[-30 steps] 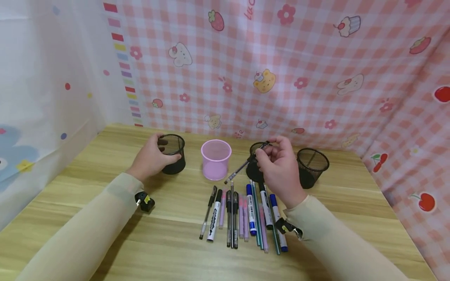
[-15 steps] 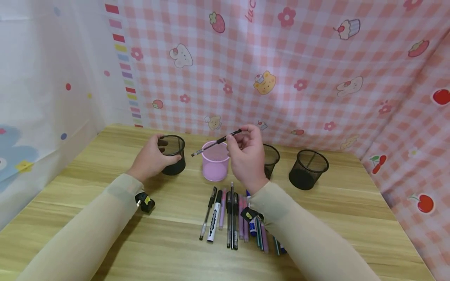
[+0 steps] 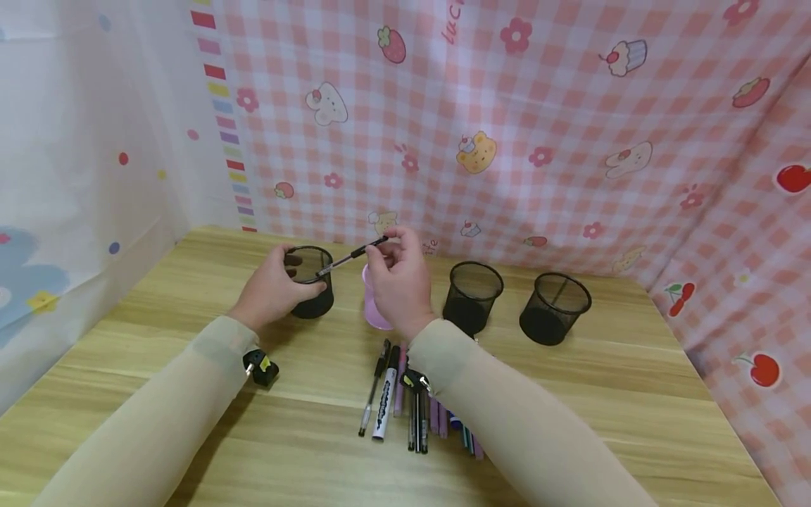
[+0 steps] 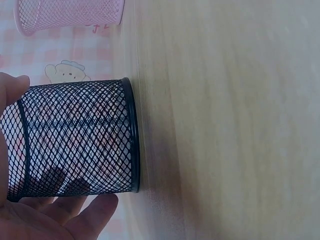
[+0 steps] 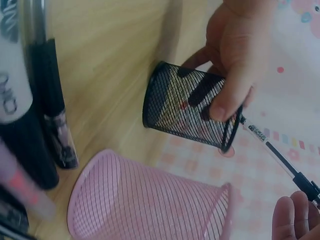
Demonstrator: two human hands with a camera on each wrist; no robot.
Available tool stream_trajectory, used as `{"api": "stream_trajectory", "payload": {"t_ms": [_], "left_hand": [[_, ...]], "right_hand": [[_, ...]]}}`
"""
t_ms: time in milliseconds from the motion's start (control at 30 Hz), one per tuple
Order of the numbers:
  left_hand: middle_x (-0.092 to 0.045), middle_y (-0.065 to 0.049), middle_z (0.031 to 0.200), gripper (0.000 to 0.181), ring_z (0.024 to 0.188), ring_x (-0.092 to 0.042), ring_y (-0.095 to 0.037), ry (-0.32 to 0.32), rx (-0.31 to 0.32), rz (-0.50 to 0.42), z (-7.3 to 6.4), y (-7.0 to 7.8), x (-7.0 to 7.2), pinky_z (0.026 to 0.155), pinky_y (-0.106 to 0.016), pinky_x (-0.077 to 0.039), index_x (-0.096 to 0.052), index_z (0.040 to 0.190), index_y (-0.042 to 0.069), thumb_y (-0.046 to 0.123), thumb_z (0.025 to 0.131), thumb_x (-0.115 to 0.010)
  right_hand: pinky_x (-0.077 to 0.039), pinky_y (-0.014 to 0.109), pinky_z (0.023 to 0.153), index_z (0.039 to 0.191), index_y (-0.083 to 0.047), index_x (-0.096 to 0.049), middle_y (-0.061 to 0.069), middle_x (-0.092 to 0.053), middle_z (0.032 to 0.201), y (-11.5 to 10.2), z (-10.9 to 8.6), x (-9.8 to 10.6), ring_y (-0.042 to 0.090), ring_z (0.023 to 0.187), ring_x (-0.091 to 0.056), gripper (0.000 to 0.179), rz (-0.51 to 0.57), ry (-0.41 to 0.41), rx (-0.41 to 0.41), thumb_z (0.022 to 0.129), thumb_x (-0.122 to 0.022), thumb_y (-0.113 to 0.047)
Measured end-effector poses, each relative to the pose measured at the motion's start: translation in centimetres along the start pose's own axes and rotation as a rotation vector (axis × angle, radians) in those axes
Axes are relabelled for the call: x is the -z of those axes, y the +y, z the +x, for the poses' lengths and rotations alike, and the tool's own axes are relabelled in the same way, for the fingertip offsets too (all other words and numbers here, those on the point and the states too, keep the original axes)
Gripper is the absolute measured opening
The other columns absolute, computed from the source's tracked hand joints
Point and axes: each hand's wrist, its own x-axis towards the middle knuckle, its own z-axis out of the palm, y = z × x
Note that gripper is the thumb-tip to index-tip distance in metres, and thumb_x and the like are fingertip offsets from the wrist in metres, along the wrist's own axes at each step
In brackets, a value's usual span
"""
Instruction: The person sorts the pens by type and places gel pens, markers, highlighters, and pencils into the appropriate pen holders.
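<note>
My left hand (image 3: pixel 271 290) grips the leftmost black mesh pen holder (image 4: pixel 80 140), thumb at the near side and fingers round the far side; it stands upright on the table. My right hand (image 3: pixel 402 285) pinches a black gel pen (image 3: pixel 351 257) by its dark end. The pen slants down to the left, its clear end right at the mouth of that holder, as the right wrist view also shows. Behind the right hand, a pink mesh pen holder (image 5: pixel 145 200) is partly hidden in the head view.
Two more black mesh holders, one in the middle (image 3: pixel 472 299) and one at the right (image 3: pixel 554 310), stand along the back. In front lie a white marker (image 3: pixel 385 401), a gel pen (image 3: pixel 374 387) and several other pens, partly under the right sleeve. A checked curtain (image 3: pixel 532 105) hangs behind.
My right hand has carried the gel pen leftward from over the middle black holder, past the pink one, to the leftmost holder. The left hand has stayed in place.
</note>
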Motion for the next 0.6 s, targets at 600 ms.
{"api": "stream_trajectory", "payload": {"t_ms": [600], "left_hand": [[-0.049,-0.022,0.158,0.107,0.146,-0.047,-0.043,0.006,0.002,-0.001,-0.1,0.1,0.0,0.119,-0.060,-0.040,-0.022,0.162,-0.001,0.048,0.088,-0.082]], "right_hand": [[-0.049,0.021,0.067,0.121,-0.007,-0.065,0.013,-0.077,0.104,0.4,-0.2,-1.7,0.014,0.080,-0.061,0.017,-0.175,-0.114,0.025,0.105,-0.064,-0.013]]}}
